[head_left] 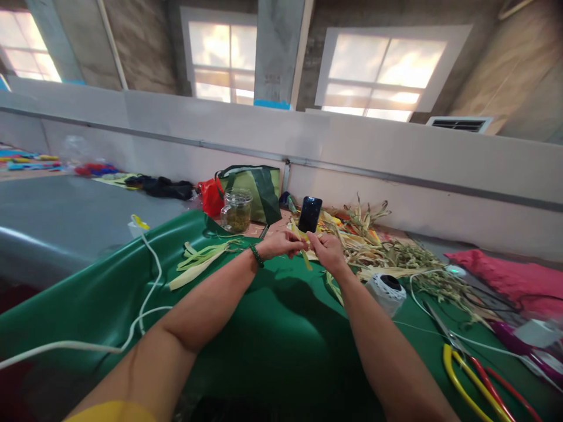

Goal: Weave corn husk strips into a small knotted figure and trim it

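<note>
Head view. Both hands meet just in front of the phone (310, 214), which stands propped upright at the far side of the counter (272, 346).

The left hand (281, 243), with a green bead bracelet (256, 256) at its wrist, has its grip pinched on a husk strip (306, 258). The right hand (328, 249) has its grip pinched on the same strip from the other side. The strip is held above the counter's green cover, and its loose end hangs down between the hands.

Judgement: the strip appears light, thin and dry. It is probably limp and apt to split along its grain. It is best held flat between the finger pads, close to an end.

Left of the phone:
- a glass jar (237, 211)
- a green bag (257, 186)
- a red bag (211, 196)
- nearer the person, loose green leaf strips (197, 261) and a white cable (147, 293)

Right of the phone:
- a pile of dried husks (387, 252), crowding close to the right hand
- nearer the person, a spool of white thread (387, 290) just beside the right forearm
- further right, a pink cloth (505, 272) and yellow-handled scissors (460, 375)

Nothing lies between the two hands and the person.
</note>
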Tool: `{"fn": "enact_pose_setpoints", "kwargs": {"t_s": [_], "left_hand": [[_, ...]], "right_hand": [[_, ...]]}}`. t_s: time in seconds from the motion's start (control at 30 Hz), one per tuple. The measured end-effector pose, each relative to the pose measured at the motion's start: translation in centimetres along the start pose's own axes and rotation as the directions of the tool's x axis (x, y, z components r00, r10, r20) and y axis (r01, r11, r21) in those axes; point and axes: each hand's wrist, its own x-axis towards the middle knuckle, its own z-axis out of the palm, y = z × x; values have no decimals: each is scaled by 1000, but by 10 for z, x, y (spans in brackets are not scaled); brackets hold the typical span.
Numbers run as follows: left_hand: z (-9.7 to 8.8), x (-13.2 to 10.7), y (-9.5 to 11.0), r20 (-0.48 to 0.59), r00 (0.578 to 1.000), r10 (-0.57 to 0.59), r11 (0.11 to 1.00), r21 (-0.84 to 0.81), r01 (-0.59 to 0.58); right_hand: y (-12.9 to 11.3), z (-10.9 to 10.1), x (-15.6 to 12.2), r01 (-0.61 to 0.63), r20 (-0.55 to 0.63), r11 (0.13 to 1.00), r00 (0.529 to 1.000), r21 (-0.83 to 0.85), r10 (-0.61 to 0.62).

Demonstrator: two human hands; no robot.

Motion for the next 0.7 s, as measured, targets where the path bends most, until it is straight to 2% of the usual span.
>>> {"fn": "enact_pose_setpoints", "kwargs": {"t_s": [0.13, 0.27, 0.37, 0.47, 0.57, 0.7], "left_hand": [[-1, -1, 3, 52, 997, 59, 998, 30, -61], [1, 0, 2, 24, 999, -24, 999, -33, 24], [4, 1, 1, -26, 997, -74, 991, -110, 70], [6, 1, 0, -81, 996, -33, 998, -49, 29], [6, 1, 0, -59, 998, 23, 999, 44, -20], [7, 2, -5, -42, 997, 63, 996, 65, -60]], "right_hand": [[0, -2, 0, -23, -22, 998, 999, 59, 24], [6, -2, 4, -85, 38, 986, 996, 146, 80], [7, -2, 6, -114, 31, 980, 993, 163, 110], [6, -3, 5, -66, -24, 991, 997, 113, 69], [6, -6, 4, -10, -66, 1000, 998, 24, 12], [17, -6, 5, 19, -36, 999, 999, -49, -21]]}}
